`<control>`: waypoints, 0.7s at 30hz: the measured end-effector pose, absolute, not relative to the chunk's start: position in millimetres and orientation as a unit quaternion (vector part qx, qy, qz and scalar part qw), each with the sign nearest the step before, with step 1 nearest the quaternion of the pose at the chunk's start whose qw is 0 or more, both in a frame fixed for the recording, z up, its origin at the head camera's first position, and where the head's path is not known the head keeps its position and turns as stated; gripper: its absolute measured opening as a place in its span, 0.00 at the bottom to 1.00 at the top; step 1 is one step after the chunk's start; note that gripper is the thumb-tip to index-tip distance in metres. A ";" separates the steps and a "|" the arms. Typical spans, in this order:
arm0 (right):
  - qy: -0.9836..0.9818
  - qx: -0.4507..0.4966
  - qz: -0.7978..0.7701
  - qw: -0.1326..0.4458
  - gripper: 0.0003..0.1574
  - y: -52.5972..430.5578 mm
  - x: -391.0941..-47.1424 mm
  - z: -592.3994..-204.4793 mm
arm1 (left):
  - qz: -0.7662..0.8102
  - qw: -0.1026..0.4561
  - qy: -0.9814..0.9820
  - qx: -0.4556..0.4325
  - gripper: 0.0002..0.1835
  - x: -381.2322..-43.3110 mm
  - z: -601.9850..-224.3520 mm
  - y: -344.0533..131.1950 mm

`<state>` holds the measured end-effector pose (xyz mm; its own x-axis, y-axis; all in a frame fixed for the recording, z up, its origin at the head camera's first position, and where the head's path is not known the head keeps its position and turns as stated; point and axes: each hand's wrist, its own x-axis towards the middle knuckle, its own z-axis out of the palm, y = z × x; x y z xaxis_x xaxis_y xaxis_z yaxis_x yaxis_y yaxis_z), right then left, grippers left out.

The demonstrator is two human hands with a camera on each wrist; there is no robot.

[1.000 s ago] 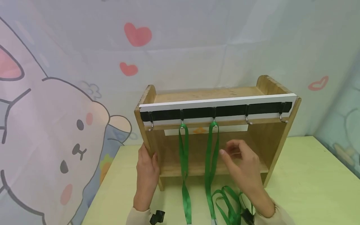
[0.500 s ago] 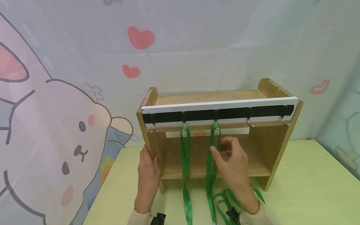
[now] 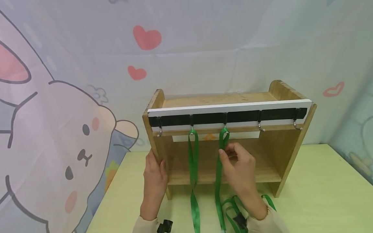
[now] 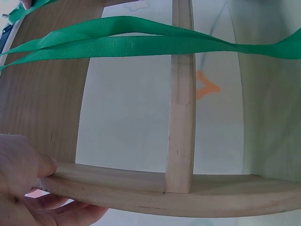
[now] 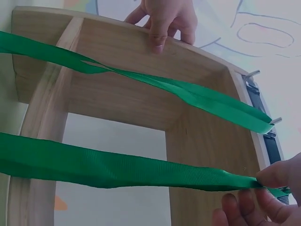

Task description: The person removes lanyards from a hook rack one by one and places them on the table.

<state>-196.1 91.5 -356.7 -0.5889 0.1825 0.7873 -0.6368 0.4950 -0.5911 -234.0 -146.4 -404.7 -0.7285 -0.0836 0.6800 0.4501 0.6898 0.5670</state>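
Observation:
A small wooden shelf (image 3: 271, 171) carries a black rail with metal hooks (image 3: 242, 116) across its top front. My left hand (image 3: 154, 178) grips the edge of its left side panel (image 4: 122, 188), thumb inside and fingers outside. One green lanyard (image 3: 193, 161) hangs from the second hook from the left. Another green lanyard (image 3: 218, 187) hangs on the middle hook, and my right hand (image 3: 240, 168) pinches both its strands together a little below that hook. In the right wrist view, thumb and fingertips close on this middle lanyard (image 5: 117, 167).
More green lanyard (image 3: 234, 210) lies loosely looped on the pale yellow table (image 3: 326, 187) in front of the shelf, partly behind the right forearm. The two right hooks (image 3: 260, 127) and the leftmost hook (image 3: 159, 132) hold nothing. A printed cloth (image 3: 204, 71) stands behind.
My right hand has moved left to the middle lanyard and now pinches it, drawing its two strands together. The left hand stays on the side panel.

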 end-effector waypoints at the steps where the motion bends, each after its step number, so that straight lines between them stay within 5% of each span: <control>1: -0.750 0.153 0.480 0.428 0.04 92.0 -195.2 -356.3 | -0.378 0.353 -0.849 -0.108 0.29 -234.0 -404.6 -146.3; 21: -0.733 0.198 0.488 0.431 0.07 101.5 -174.5 -354.8 | -0.376 0.351 -0.851 -0.107 0.29 -232.9 -402.8 -145.9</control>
<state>-174.5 101.5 -354.8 -0.5507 0.1312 0.8244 -0.7102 0.4454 -0.5452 -232.9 -145.9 -402.8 -0.7313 -0.0815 0.6772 0.4454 0.6949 0.5646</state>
